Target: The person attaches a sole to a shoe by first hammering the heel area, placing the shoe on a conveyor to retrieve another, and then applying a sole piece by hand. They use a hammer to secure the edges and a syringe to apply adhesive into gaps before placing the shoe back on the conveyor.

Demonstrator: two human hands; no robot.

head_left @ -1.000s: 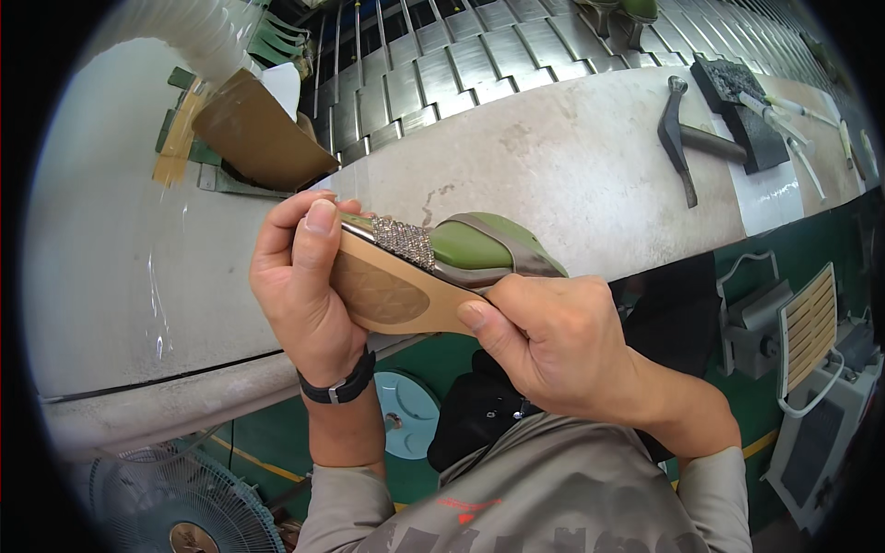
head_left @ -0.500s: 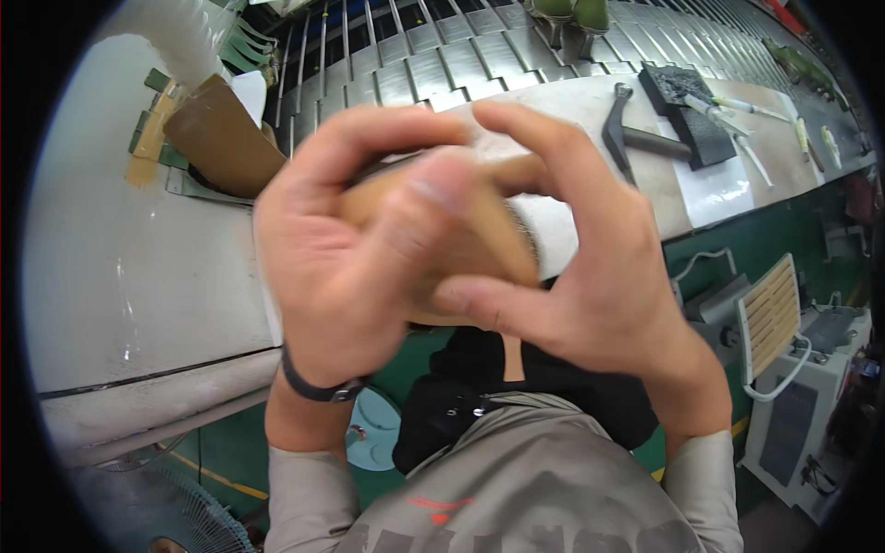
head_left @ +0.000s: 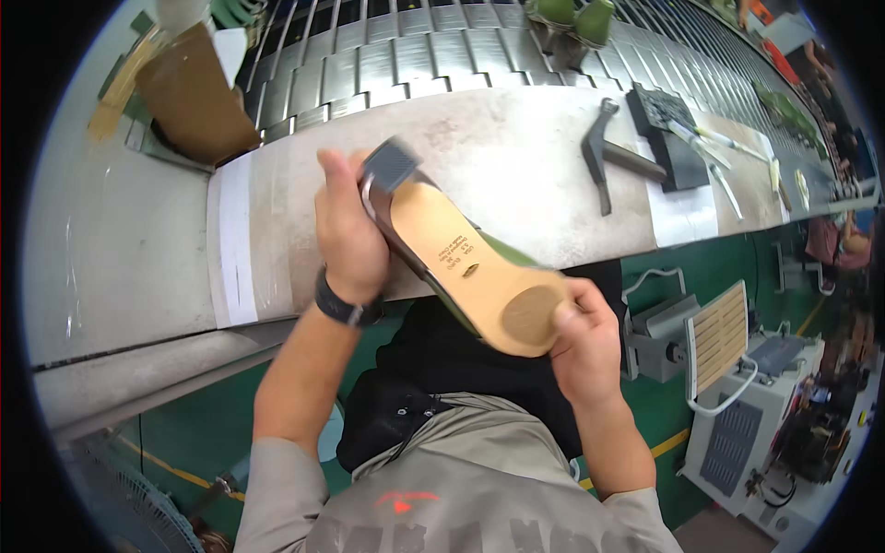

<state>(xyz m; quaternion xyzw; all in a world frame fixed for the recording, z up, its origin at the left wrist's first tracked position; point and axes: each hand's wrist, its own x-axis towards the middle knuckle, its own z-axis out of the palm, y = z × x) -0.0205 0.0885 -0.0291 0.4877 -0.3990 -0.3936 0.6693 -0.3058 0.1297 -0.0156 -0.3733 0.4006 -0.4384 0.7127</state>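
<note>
Shoe (head_left: pixel 442 235) sole-up; right fingers (head_left: pixel 590 297) pinched on toe (head_left: pixel 516 341); left fingers (head_left: pixel 336 173) beside heel (head_left: pixel 391 164), hold unclear.

Shoe (head_left: pixel 431 235): outsole tan, smooth, low sheen; heel tip (head_left: pixel 391 166) dark with a fine-textured face, motion-blurred; green upper (head_left: pixel 507 251) smooth. Worktop (head_left: pixel 516 120) beyond the shoe: pale, matt, stained. Slatted bed (head_left: pixel 396 63), farther beyond the shoe: bright metal, glossy. Right of the shoe, hammer (head_left: pixel 597 152): dark metal head, dull; block (head_left: pixel 659 109): black, rough, matt. Left of the shoe, bent panel (head_left: pixel 189 101): brown, cardboard-like, matt. Nearer the wearer than the shoe, shirt (head_left: pixel 452 470): grey cloth, matt, creased.
</note>
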